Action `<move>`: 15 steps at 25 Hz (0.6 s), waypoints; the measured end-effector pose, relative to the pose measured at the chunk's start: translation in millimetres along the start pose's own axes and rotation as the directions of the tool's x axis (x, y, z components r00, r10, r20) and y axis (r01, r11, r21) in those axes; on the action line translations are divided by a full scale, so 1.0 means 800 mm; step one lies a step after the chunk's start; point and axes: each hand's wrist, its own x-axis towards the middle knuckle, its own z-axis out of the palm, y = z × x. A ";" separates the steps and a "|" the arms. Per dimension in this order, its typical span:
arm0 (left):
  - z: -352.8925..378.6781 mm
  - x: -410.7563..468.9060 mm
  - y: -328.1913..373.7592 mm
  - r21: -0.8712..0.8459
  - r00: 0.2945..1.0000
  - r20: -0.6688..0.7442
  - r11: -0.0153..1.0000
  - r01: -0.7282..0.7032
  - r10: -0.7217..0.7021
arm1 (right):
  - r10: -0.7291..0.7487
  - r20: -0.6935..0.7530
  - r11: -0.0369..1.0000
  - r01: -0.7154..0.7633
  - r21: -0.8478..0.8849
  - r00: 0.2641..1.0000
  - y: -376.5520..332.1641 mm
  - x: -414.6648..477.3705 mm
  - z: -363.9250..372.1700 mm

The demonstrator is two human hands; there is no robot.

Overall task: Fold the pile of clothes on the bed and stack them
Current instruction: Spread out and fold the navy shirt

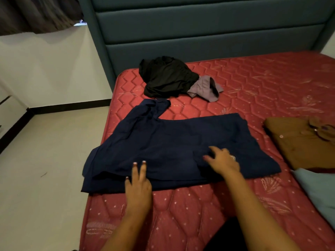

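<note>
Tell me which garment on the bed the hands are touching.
The navy garment, spread flat: left hand and right hand both rest on it. The black garment and grey garment lie crumpled farther back; the brown shirt sits folded, untouched.

Bed (253,84) fills centre and right; headboard (199,33) stands behind it, floor (45,169) to its left, curtain (36,13) far back left.

Spread shirt (172,138) lies flat on the bed's near left part, its left edge at the bed's left edge.

Left grip (138,187) rests on the shirt's near edge. Right grip (223,160) rests on the shirt, to the right and a little further back.

Crumpled heap (165,77) sits behind the shirt, near the headboard. Small crumpled piece (204,87) touches the heap's right side.

Folded buttoned shirt (299,145) lies right of the spread shirt, apart from it. Another cloth (319,189) lies in front of it, at the right edge of view.
</note>
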 end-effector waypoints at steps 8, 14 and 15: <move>-0.020 0.009 0.129 0.020 0.925 0.165 0.936 -0.351 0.344 | 0.050 0.333 0.991 -0.005 -0.136 0.942 0.000 0.009 0.005; -0.027 0.007 0.178 -0.078 0.877 0.301 0.926 -0.370 0.375 | -0.105 0.166 0.993 0.093 0.077 0.981 0.035 0.027 -0.013; -0.032 0.008 0.183 -0.100 0.874 0.311 0.927 -0.361 0.374 | -0.122 0.122 0.967 0.090 0.240 0.985 0.052 0.034 -0.029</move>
